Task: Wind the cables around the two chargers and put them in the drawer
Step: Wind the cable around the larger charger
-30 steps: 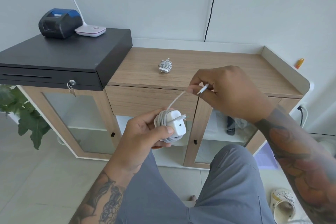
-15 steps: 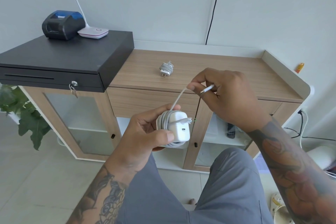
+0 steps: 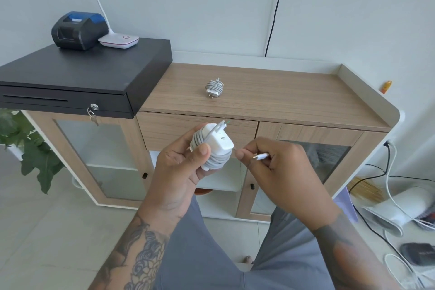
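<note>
My left hand (image 3: 179, 172) grips a white charger (image 3: 217, 141) with grey-white cable wound around its body, held in front of the cabinet's shut wooden drawer (image 3: 169, 128). Just right of the charger, my right hand (image 3: 280, 167) pinches the cable's free end, its plug (image 3: 260, 156) sticking out between the fingers. A second charger (image 3: 214, 88), wrapped in its own cable with its prongs toward me, lies on the wooden cabinet top (image 3: 294, 99).
A black cash drawer (image 3: 70, 82) with a key sits on the cabinet's left, bearing a small printer (image 3: 77, 29) and a white device (image 3: 118, 41). A plant (image 3: 28, 146) stands at the left. Cables and a white appliance (image 3: 400, 209) lie on the floor at the right.
My right hand has brought the cable end down from above the charger to its right side, laying another turn. The charger has tilted in my left hand.
</note>
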